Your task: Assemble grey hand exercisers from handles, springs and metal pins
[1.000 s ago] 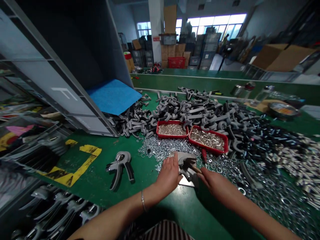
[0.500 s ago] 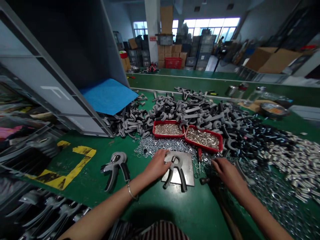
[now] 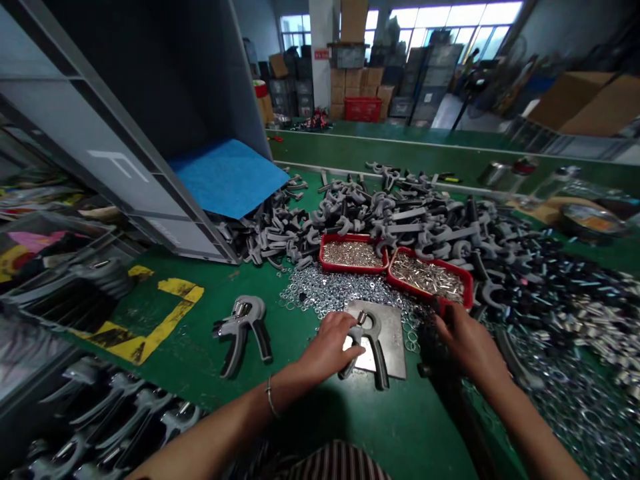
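My left hand (image 3: 327,347) is closed on the left handle of a grey and black hand-grip exerciser (image 3: 369,337). The exerciser lies on a small steel plate (image 3: 393,347) on the green table. My right hand (image 3: 465,340) is to the right of the plate, over the edge of a spread of washers (image 3: 330,293). Its fingers curl round a dark tool with a reddish end (image 3: 439,305); the rest of the tool is hidden. A second, assembled exerciser (image 3: 243,327) lies to the left of my left hand.
Two red trays of small metal parts (image 3: 353,253) (image 3: 431,277) sit just beyond the plate. Behind them lies a heap of grey handle parts (image 3: 400,213). A tipped grey crate (image 3: 125,133) with a blue sheet (image 3: 227,177) stands at left; finished exercisers (image 3: 115,413) fill a bin lower left.
A second ago both hands held the exerciser above the plate. It now lies on the plate under my left hand, and my right hand went right and closed on a tool.
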`<state>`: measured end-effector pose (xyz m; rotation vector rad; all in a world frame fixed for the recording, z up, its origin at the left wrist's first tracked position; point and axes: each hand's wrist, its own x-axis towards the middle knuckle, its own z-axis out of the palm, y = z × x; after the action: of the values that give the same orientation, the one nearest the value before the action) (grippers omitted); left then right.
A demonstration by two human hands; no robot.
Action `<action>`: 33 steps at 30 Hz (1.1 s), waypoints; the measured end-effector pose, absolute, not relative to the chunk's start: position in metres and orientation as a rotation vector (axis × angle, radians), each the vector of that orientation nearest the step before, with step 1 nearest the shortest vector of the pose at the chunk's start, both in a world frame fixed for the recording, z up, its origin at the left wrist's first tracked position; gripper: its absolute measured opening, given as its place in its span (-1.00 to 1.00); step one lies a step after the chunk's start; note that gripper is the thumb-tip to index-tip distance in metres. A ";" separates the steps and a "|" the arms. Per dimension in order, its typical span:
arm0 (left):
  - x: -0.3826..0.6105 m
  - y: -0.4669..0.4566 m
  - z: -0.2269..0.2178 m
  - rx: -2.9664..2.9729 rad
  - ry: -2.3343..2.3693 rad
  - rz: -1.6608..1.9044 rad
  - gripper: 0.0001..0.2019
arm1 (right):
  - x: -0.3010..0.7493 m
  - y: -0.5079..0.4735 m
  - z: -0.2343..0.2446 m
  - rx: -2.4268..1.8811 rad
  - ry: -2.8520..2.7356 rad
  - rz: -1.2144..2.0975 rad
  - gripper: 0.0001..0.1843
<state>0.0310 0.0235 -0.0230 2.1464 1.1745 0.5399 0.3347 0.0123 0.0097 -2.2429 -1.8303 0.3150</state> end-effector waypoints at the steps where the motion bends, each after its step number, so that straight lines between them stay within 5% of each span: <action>1: 0.030 0.024 -0.025 2.141 1.175 0.550 -0.54 | 0.332 0.012 0.013 -2.163 -1.757 0.408 -0.64; 7: 0.029 0.022 -0.037 2.137 1.151 0.635 -0.53 | 0.261 0.012 0.016 -1.524 -1.129 1.135 -0.66; 21: 0.029 0.022 -0.042 2.141 1.132 0.801 -0.49 | 0.225 0.012 -0.016 -1.426 -1.137 1.102 -0.71; 29: 0.030 0.023 -0.036 2.113 1.156 0.704 -0.49 | 0.218 0.008 -0.008 -1.677 -1.717 0.637 -0.69; 33: 0.031 0.023 -0.034 2.147 1.174 0.683 -0.50 | 0.212 0.034 0.014 -1.525 -1.659 1.044 -0.73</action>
<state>0.0306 0.0226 -0.0338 2.1466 1.1740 0.6831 0.2124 0.0341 0.0137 -1.5248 -1.6590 1.0435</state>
